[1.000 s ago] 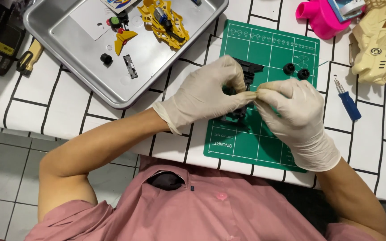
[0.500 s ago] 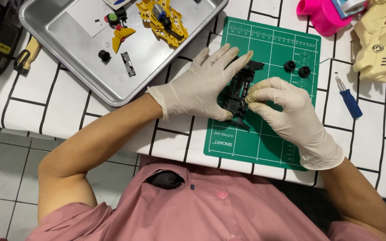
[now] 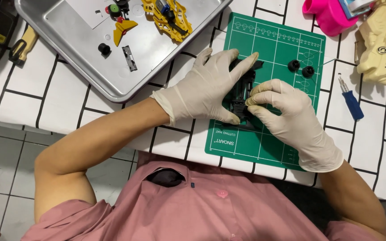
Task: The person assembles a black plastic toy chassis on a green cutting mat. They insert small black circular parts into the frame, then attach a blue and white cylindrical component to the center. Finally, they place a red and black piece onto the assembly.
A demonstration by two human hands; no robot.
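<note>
Both my hands wear pale gloves and meet over a green cutting mat point(image 3: 278, 49). My left hand point(image 3: 208, 87) lies flat across a black plastic toy chassis point(image 3: 244, 87), fingers stretched over its top and thumb under its near end. My right hand point(image 3: 287, 116) pinches the near end of the same chassis with thumb and forefinger. Most of the chassis is hidden under my left palm. Two small black wheels point(image 3: 301, 68) rest on the mat just right of my hands.
A metal tray point(image 3: 68, 58) at the upper left holds a yellow toy frame point(image 3: 166, 15), a yellow wedge piece point(image 3: 124, 29) and small black parts. A blue screwdriver point(image 3: 351, 102) lies right of the mat. Pink point(image 3: 329, 18) and cream point(image 3: 383, 44) toy bodies sit at the upper right.
My left hand has opened out from a pinching grip and now spreads flat over the chassis. My right hand has shifted to grip the chassis's near end.
</note>
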